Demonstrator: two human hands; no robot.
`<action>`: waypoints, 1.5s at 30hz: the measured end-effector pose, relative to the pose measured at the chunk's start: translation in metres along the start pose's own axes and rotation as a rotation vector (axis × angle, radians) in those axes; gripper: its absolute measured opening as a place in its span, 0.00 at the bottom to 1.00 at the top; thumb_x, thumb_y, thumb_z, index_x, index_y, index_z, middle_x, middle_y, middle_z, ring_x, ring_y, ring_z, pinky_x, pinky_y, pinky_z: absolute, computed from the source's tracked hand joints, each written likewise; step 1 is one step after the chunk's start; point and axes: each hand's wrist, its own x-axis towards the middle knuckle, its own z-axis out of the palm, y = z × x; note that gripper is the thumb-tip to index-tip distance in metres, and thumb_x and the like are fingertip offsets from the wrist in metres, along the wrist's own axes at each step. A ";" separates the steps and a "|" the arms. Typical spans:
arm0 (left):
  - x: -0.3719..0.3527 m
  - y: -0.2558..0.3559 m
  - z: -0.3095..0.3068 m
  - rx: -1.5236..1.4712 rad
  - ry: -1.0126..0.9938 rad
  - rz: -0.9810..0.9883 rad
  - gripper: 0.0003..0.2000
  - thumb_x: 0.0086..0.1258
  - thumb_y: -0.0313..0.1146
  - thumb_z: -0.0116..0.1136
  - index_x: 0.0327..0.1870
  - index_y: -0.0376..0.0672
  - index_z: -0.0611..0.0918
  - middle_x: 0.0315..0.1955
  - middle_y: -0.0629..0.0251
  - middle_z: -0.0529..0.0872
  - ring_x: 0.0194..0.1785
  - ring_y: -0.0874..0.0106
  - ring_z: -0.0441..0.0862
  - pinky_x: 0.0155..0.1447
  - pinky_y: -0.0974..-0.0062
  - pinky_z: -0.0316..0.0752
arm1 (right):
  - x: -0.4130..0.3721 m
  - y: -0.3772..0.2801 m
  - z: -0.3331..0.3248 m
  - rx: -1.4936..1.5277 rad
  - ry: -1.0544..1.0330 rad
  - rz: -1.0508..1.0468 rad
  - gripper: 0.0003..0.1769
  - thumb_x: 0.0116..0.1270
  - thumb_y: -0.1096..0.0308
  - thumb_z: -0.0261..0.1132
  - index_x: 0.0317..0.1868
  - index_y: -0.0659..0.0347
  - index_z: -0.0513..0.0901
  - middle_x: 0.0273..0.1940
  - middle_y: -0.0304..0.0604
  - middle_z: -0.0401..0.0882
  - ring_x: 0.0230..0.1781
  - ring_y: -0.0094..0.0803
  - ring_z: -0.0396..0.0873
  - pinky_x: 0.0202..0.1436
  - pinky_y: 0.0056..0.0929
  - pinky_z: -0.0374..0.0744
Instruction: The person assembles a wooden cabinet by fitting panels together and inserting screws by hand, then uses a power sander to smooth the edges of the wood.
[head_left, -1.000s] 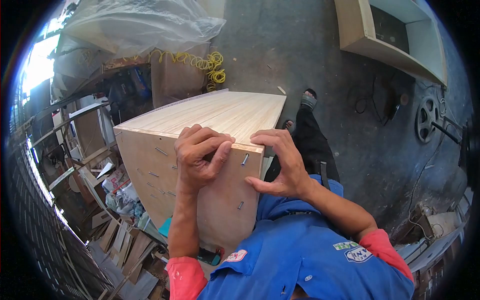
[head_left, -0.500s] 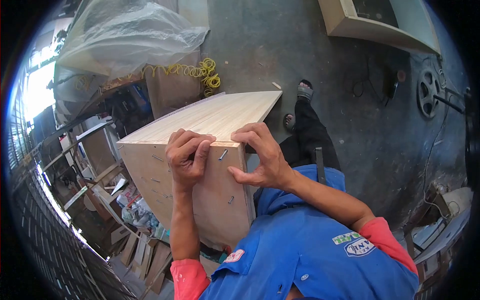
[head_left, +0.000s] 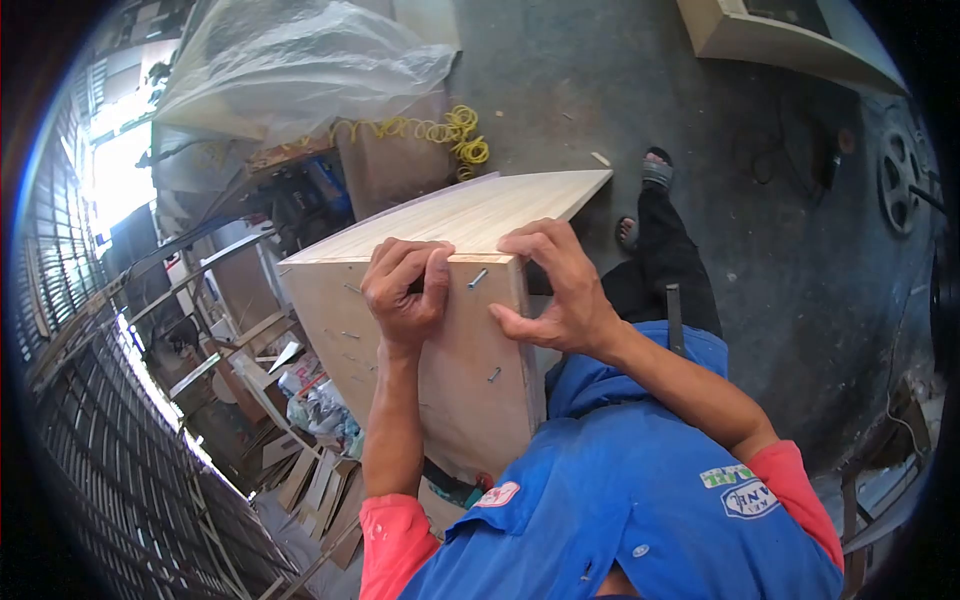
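Note:
A pale wooden panel (head_left: 465,390) faces me, with several nails, among them a nail (head_left: 478,278) near its upper edge, sticking out of its face. It meets a second board (head_left: 450,210) with light wood grain, which stretches away from me. My left hand (head_left: 405,295) is closed over the upper edge, fingers curled on the joint and thumb bent against the fingers. At the upper right corner, my right hand (head_left: 560,290) grips the panel, fingertips on top and thumb against the nailed face. The far side of the boards is hidden.
Clear plastic sheeting (head_left: 310,70) covers something at the upper left, near a coiled yellow hose (head_left: 465,140). Wood offcuts (head_left: 310,490) lie at lower left beside a metal grille (head_left: 130,450). Another wooden frame (head_left: 790,45) stands upper right, above a wheel (head_left: 897,185).
The camera view has shifted, so the whole scene sits a little further right and higher. Both hands keep about the same places on the panel.

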 end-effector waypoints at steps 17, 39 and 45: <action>-0.041 -0.258 -0.143 0.461 0.254 -0.500 0.15 0.73 0.40 0.55 0.35 0.40 0.90 0.33 0.60 0.91 0.39 0.66 0.88 0.49 0.71 0.79 | 0.001 0.002 0.001 -0.026 0.005 -0.020 0.30 0.48 0.62 0.77 0.52 0.61 0.77 0.49 0.49 0.76 0.50 0.45 0.73 0.53 0.40 0.77; -0.037 -0.262 -0.139 0.487 0.323 -0.481 0.17 0.72 0.39 0.54 0.28 0.36 0.87 0.28 0.55 0.89 0.33 0.63 0.85 0.43 0.65 0.76 | -0.003 0.000 0.002 -0.067 0.023 -0.060 0.32 0.48 0.65 0.77 0.56 0.59 0.79 0.51 0.47 0.77 0.53 0.44 0.73 0.55 0.41 0.78; -0.037 -0.261 -0.139 0.477 0.299 -0.489 0.17 0.72 0.39 0.54 0.28 0.35 0.86 0.28 0.57 0.88 0.33 0.63 0.85 0.43 0.67 0.76 | -0.003 0.000 0.000 -0.050 -0.010 -0.051 0.32 0.47 0.66 0.78 0.56 0.55 0.80 0.51 0.47 0.78 0.53 0.44 0.73 0.55 0.40 0.78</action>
